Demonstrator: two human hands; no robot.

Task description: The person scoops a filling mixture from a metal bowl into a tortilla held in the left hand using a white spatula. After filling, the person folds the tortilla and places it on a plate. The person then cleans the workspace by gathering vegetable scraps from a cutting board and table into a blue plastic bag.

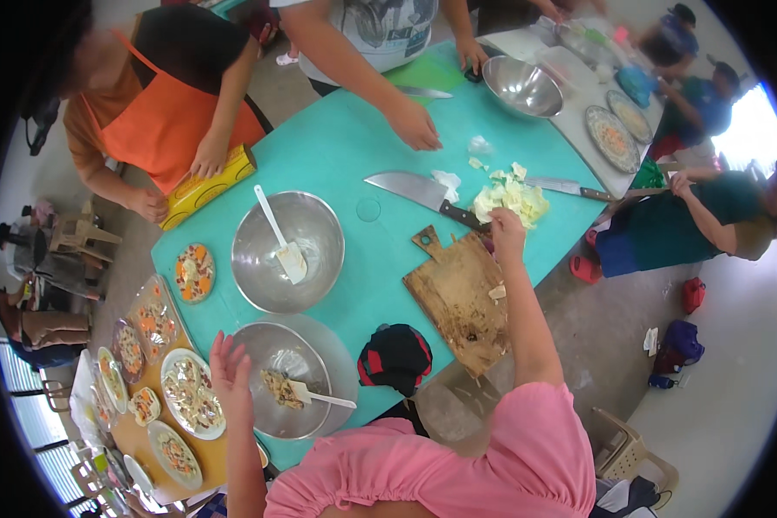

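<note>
Just past the fingers of my right hand (508, 231) lies a loose pile of pale green cut leaves (524, 198), on the turquoise tabletop (375, 276). Those fingers are drawn together at the pile's near edge; I can't tell whether they pinch a piece. To the left of that hand, a broad knife (421, 193) rests with its dark handle toward the leaves; beyond the hand, to the right, is a slimmer knife (561, 186). Nearer me than the hand is a worn wooden board (456, 293).

My left hand (230, 369) is raised, fingers spread, holding nothing, beside a steel bowl (272, 344) with some chopped mixture (280, 390) and a white spatula (330, 399). Between my hands sits a black and red cap (394, 358). Ahead of my left hand stands another steel bowl (324, 237); to its left are plates of food (192, 393).
</note>
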